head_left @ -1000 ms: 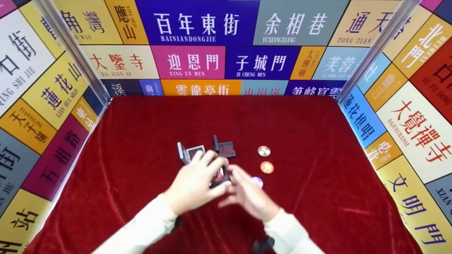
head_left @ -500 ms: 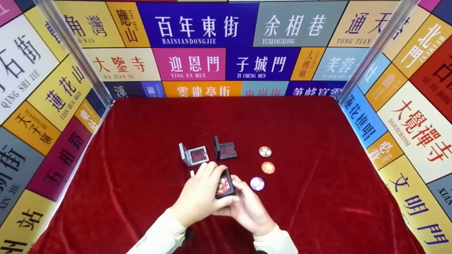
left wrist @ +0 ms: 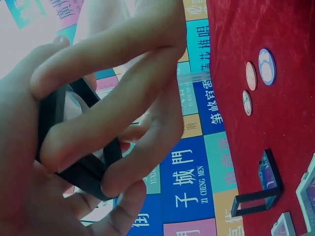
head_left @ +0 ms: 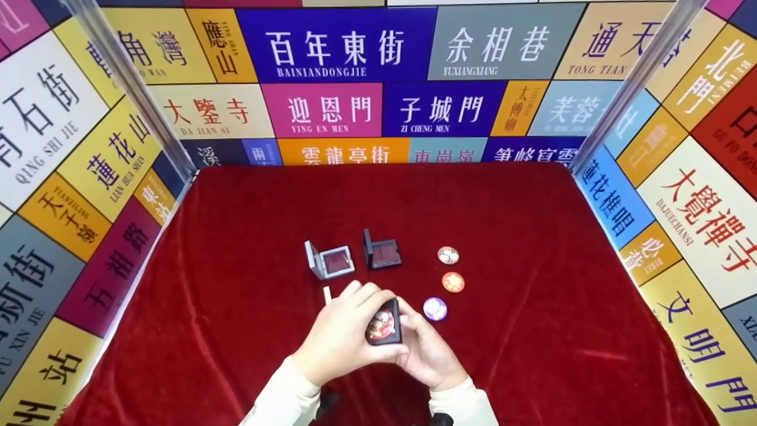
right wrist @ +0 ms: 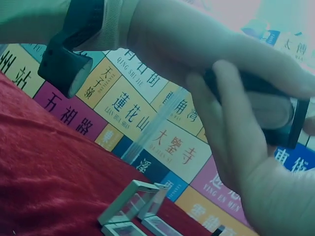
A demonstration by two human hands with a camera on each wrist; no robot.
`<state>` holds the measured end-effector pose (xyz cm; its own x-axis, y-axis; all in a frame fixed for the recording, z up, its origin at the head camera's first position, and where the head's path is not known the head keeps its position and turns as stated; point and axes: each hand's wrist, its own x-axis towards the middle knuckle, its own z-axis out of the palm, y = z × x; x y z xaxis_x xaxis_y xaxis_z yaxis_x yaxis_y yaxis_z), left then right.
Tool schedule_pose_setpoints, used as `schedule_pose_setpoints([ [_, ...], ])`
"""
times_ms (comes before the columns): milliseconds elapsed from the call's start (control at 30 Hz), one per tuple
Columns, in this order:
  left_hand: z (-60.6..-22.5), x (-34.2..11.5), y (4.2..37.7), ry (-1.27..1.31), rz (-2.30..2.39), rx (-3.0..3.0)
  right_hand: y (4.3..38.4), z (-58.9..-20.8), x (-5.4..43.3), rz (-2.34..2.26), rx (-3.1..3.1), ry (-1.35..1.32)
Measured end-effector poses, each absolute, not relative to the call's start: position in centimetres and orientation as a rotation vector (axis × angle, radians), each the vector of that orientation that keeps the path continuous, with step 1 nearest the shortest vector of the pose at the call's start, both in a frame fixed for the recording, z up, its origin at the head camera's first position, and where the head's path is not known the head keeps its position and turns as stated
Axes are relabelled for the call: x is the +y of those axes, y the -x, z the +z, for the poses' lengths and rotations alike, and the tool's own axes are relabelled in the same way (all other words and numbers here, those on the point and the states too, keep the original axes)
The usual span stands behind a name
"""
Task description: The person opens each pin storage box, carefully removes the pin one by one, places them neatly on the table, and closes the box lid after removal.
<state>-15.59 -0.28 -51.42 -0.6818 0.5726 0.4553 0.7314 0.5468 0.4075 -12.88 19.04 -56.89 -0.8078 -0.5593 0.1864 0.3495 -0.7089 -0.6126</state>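
In the head view, my left hand point(head_left: 346, 331) grips a small black square display case point(head_left: 397, 322) with fingers over its top and thumb along the near edge. A round badge point(head_left: 382, 325) with a red and white picture shows in it. My right hand point(head_left: 434, 355) holds the case from the right and below, its palm largely hidden. Fingers of both hands wrap the black frame point(left wrist: 112, 151) in the left wrist view. From the right wrist, the frame point(right wrist: 298, 125) and a pale round badge point(right wrist: 268, 109) show between the hands.
On the red cloth point(head_left: 508, 207) stand an opened grey-white case point(head_left: 332, 261) and an opened black case point(head_left: 383, 252). A white edge point(head_left: 327, 294) pokes out behind my left hand. Three round badges lie to the right: white point(head_left: 447, 255), orange point(head_left: 453, 282) and purple point(head_left: 435, 309).
My right hand has come in from the right and taken hold of the black case. Both hands and the case have moved slightly towards me and to the right.
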Motion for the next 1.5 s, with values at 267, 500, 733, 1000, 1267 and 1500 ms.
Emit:
schedule_pose_setpoints([
  [267,-51.6,-0.3,15.2,1.146,-0.852,-2.446,12.8,-57.9,19.0,-2.471,0.703,0.581],
  [500,-52.0,-0.6,15.3,1.080,-0.994,-2.457,13.0,-57.7,18.6,-2.481,0.687,0.536],
  [733,-51.9,-0.8,15.4,0.984,-1.141,-2.477,12.9,-57.4,18.5,-2.454,0.702,0.482],
  [1000,-51.6,-1.0,15.7,0.971,-1.174,-2.448,13.1,-57.5,18.5,-2.453,0.766,0.501],
  [1267,-50.8,-1.9,16.0,0.968,-1.450,-2.390,13.4,-57.7,18.8,-2.536,0.689,0.401],
  [1500,-50.8,-2.5,16.1,0.928,-1.725,-2.300,13.6,-57.8,19.1,-2.608,0.575,0.358],
])
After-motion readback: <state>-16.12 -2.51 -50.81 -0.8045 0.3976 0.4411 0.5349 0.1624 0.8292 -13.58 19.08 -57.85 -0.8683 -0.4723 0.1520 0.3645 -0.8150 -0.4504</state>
